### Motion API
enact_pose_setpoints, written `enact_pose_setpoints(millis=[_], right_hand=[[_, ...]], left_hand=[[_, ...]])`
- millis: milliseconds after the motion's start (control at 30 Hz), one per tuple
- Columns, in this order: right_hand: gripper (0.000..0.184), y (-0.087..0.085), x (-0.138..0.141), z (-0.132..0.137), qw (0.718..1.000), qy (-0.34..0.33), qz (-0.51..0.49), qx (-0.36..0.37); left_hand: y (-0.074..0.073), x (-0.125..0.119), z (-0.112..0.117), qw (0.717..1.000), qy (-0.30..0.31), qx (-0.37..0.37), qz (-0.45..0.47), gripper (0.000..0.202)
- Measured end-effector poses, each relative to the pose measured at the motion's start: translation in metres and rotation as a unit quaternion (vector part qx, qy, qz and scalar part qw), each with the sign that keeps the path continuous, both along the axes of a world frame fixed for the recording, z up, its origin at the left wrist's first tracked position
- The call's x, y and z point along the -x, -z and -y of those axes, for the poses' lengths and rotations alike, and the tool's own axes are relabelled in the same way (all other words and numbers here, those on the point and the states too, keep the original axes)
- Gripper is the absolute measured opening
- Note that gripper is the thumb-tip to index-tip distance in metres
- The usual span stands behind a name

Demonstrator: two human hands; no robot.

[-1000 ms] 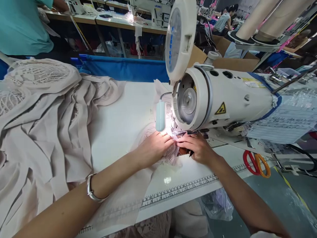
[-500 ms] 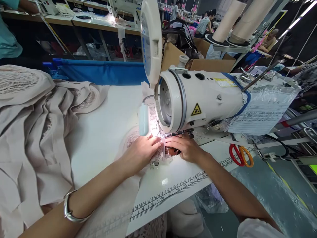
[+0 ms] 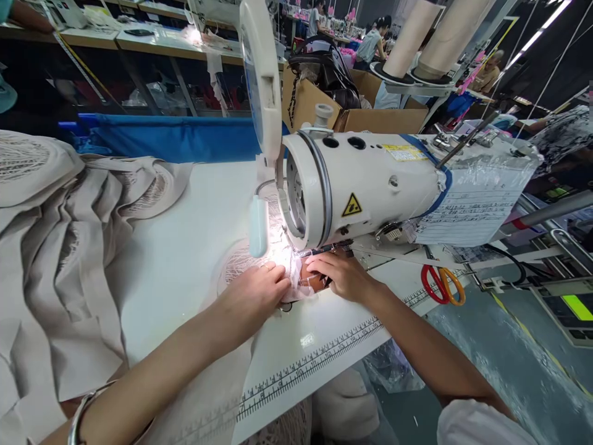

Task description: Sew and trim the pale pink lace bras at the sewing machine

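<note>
Left grip [image 3: 259,290] of mine lies fingers-down on a pale lace piece [image 3: 238,264], the fingers bunched and half curled; the thumb is hidden, so I cannot tell whether it pinches the cloth or only presses on it. My right grip [image 3: 341,275] is loosely bent, its fingertips reaching toward the cloth's edge. Something dark shows under those fingers, too small to name, and I cannot tell how firmly I have hold of anything.

Taking the brightly lit spot between my hands as the dial's centre, the lace piece spreads from there toward nine and ten, flat on the white desk [image 3: 171,259], with a sheer part trailing to seven under my left forearm. The sewing machine [image 3: 377,179] stands between one and two, its round cover [image 3: 262,74] swung up. A small pale-blue lamp [image 3: 258,230] hangs just beside the work at half past ten. A heap of folded lace-trimmed cloth [image 3: 55,259] fills nine o'clock. Scissors [image 3: 433,284] with one red and one orange handle lie at three. A printed ruler [image 3: 319,361] runs along the near edge through five. Farther out, an open cardboard box [image 3: 384,120] and two thread cones [image 3: 433,40] stand toward one.
</note>
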State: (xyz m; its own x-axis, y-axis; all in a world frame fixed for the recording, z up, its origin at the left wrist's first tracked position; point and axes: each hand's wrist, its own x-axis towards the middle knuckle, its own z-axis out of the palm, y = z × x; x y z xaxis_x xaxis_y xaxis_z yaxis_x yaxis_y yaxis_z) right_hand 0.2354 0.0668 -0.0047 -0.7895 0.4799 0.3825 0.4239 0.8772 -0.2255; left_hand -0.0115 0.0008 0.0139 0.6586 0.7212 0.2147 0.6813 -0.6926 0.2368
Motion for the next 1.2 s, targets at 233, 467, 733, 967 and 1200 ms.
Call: enact_pose_setpoints(millis=[233, 467, 733, 967, 1200], right_hand=[[0.034, 0.003, -0.001, -0.003, 0.998, 0.043, -0.017, -0.041], [0.044, 0.001, 0.0, 0.0, 1.0, 0.018, -0.005, -0.003], [0.021, 0.0, 0.004, 0.001, 0.996, -0.065, -0.044, -0.052], [0.028, 0.005, 0.002, -0.001, 0.996, -0.043, -0.042, -0.064], [0.029, 0.004, 0.002, -0.001, 0.997, -0.031, -0.002, -0.069]], left_hand=[[-0.017, 0.01, -0.005, 0.978, -0.042, 0.144, 0.143, 0.021], [-0.007, -0.002, -0.012, 0.996, 0.014, -0.079, 0.035, 0.025], [0.002, -0.001, -0.012, 0.99, 0.007, -0.129, -0.052, 0.026], [0.002, -0.003, -0.011, 0.995, -0.004, -0.091, -0.026, 0.024], [0.005, -0.004, -0.009, 0.993, -0.047, -0.096, -0.048, 0.03]])
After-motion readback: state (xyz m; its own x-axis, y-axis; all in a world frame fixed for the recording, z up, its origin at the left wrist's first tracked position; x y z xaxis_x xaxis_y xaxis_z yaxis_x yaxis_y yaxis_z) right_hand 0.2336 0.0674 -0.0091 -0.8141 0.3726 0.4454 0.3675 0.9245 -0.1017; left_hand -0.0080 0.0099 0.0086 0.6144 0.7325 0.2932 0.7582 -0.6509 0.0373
